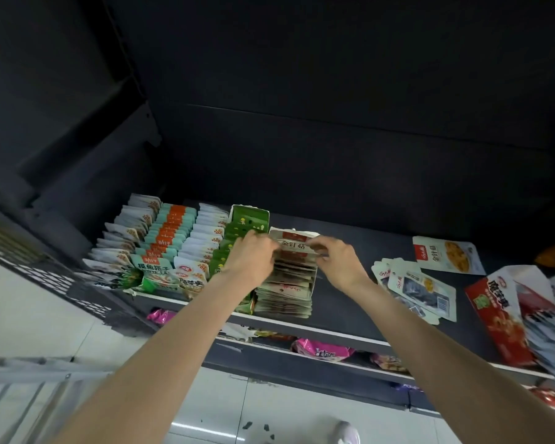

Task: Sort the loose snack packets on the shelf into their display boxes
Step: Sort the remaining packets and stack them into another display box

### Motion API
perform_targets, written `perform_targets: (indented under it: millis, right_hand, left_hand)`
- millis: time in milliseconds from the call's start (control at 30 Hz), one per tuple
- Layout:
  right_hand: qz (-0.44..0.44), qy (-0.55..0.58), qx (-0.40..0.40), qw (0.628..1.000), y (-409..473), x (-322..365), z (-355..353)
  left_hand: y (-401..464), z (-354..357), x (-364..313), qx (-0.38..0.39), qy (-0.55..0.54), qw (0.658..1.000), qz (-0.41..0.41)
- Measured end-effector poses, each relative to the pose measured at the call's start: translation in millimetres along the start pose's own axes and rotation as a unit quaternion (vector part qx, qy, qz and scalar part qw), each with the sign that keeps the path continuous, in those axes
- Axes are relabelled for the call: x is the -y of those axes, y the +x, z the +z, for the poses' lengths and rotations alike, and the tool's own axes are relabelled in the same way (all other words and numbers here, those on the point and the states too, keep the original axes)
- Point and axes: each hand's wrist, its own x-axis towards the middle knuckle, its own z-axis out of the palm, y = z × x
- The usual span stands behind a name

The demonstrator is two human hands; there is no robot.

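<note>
Forearms are reaching up from the bottom of the frame toward the dark shelf (pixel 359 302), above pale floor tiles (pixel 205 421). Below the shelf's front lip, pink packets (pixel 321 351) are lying on a lower shelf.

On the shelf, the landmark is the open beige display box (pixel 285 294), standing at the front edge and packed with a row of beige packets. The left hand (pixel 249 262) is pressing against the box's left side, fingers curled over the packets' top edges. The right hand (pixel 337 257) is sitting at the box's far right corner, and both hands are pinching the rearmost beige packet (pixel 293 245), its red label facing the camera, holding it upright at the back of the row.

Left of the box, touching it, a row of green packets (pixel 237 238) is standing, and farther left are rows of white, teal-and-orange and white packets (pixel 161 238). Right of the box, apart from it, loose packets (pixel 414 286) are lying fanned near the shelf's front edge. Beyond them, farther right, a red display box (pixel 497 318) is lying tipped with packets spilling from it. Behind the loose packets, one flat white packet (pixel 446 254) with a yellow picture is lying alone.
</note>
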Motion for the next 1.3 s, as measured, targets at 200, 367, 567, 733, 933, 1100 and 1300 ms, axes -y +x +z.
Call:
perform_targets:
  millis: [200, 367, 567, 733, 933, 1100, 1300]
  right_hand:
    - [0.07, 0.032, -0.121, 0.99, -16, -60, -30]
    - [0.187, -0.043, -0.045, 0.98, -11, -139, -48]
    - [0.267, -0.171, 0.05, 0.947, -8, -212, -48]
    - [0.11, -0.462, 0.054, 0.878, -12, -205, -47]
    - [0.086, -0.145, -0.106, 0.98, -12, -152, -88]
    - [0.042, 0.265, -0.171, 0.948, -12, -80, -113]
    - [-0.056, 0.368, -0.111, 0.921, -14, -1, -94]
  left_hand:
    - [11, 12, -65, -0.106, -0.068, 0.982, 0.143]
    - [45, 69, -137, 0.016, -0.203, 0.97, 0.135]
    - [82, 146, -140, 0.186, -0.088, 0.977, -0.064]
    - [87, 166, -135, 0.251, -0.096, 0.958, -0.101]
    - [81, 115, -149, 0.102, -0.394, 0.905, -0.123]
    - [57, 46, -141, -0.083, -0.452, 0.888, -0.015]
    - [22, -22, -76, -0.243, -0.362, 0.9, 0.034]
